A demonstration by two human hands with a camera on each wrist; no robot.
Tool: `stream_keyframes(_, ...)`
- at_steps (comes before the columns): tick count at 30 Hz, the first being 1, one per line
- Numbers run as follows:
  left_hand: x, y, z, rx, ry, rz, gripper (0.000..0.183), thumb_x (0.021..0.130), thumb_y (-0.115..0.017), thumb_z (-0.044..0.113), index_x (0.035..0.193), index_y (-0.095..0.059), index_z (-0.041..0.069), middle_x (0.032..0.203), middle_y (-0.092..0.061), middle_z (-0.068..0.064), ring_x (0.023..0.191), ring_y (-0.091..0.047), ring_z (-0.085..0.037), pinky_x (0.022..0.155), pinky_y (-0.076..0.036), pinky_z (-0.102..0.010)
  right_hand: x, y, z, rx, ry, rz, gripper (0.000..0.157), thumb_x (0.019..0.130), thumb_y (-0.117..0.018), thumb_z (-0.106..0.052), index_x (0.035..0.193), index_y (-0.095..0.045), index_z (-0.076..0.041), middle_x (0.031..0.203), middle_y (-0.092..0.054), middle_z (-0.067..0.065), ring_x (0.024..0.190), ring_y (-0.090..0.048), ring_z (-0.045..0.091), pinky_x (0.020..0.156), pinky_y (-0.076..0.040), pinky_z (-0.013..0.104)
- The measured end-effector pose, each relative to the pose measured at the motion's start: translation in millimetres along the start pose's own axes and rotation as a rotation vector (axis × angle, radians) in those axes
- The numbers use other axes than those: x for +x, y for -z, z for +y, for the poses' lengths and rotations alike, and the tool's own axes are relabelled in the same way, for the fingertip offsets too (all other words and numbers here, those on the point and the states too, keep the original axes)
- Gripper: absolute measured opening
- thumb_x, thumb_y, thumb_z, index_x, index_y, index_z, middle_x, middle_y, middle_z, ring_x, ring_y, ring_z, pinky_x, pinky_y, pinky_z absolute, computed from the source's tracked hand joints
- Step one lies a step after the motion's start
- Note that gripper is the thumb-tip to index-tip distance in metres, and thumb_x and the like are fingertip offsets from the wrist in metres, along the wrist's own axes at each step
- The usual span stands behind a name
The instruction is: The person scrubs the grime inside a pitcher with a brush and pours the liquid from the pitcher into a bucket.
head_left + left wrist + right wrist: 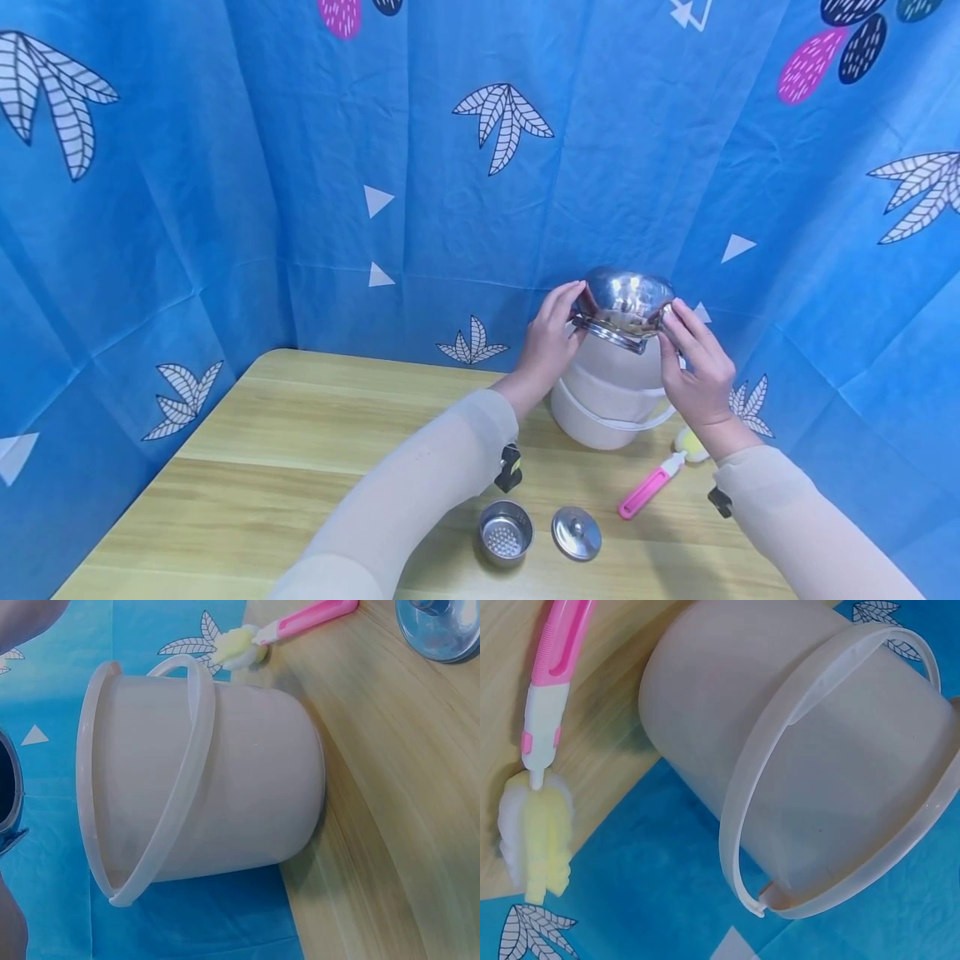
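Note:
A shiny metal teapot [628, 298] is held tilted over the white bucket [596, 429], its mouth turned down. My left hand [551, 333] grips its left side, and my right hand [696, 367] grips its right side. At the left edge of the left wrist view, part of the teapot [9, 780] shows with a dark opening. The bucket [247, 772] stands upright on the table with its handle hanging down on the near side. Whether anything runs out of the teapot cannot be seen.
Nearer on the wooden table [315, 450] are a perforated metal strainer cup [506, 533] and a round metal lid [576, 533] with a knob. A pink-handled sponge brush [649, 490] lies right of the bucket. Blue patterned cloth [450, 217] hangs behind the table.

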State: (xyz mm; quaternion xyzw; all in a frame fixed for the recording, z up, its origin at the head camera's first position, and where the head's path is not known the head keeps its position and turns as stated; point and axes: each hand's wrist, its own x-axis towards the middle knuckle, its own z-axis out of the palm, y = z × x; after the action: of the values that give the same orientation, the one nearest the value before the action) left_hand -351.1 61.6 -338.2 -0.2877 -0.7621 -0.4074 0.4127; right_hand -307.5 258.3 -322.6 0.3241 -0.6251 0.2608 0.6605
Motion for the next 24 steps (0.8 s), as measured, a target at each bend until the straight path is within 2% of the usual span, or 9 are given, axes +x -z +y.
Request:
stream_keyframes(5,-0.4,-0.1,-0.3,0.004,0.009,0.004,0.077,0.077,-0.082,-0.004,0.146,-0.048,0.01,0.147,-0.049,-0.008,0.124,-0.06,-0.023,0.104,-0.046,-0.021,1.5,0.0,-2.6,-0.007,0.013,-0.011,0.038,0.073,-0.074,0.017,0.109,-0.074,0.005,0.116,-0.07,0.024,0.106,-0.068,0.041,0.101,-0.05,0.027)
stream_keyframes(12,-1.1,0.6,1.3,0.015,0.009,0.006,0.079,0.076,-0.082,-0.004,0.145,-0.048,0.009,0.146,-0.05,-0.01,0.123,-0.06,-0.024,0.103,-0.047,-0.024,3.6,-0.3,-5.2,0.0,0.032,0.003,0.03,0.078,-0.074,0.013,0.107,-0.075,0.005,0.113,-0.07,0.025,0.106,-0.068,0.041,0.101,-0.05,0.027)
stream_keyframes(19,-0.3,-0.1,1.7,0.015,-0.017,0.025,0.078,0.076,-0.083,-0.004,0.145,-0.047,0.008,0.146,-0.05,-0.01,0.121,-0.061,-0.024,0.103,-0.047,-0.024,3.5,-0.2,-3.5,-0.001,0.032,0.009,0.036,0.074,-0.075,0.017,0.108,-0.075,0.004,0.114,-0.07,0.024,0.106,-0.068,0.041,0.101,-0.05,0.026)
stream_keyframes(24,0.7,-0.2,2.2,0.011,-0.02,0.031,0.079,0.075,-0.083,-0.004,0.145,-0.047,0.008,0.146,-0.049,-0.01,0.119,-0.062,-0.025,0.102,-0.048,-0.025,3.6,-0.1,-3.3,0.0,0.035,0.008,0.033,0.077,-0.074,0.015,0.108,-0.075,0.004,0.114,-0.07,0.025,0.106,-0.068,0.04,0.101,-0.05,0.026)
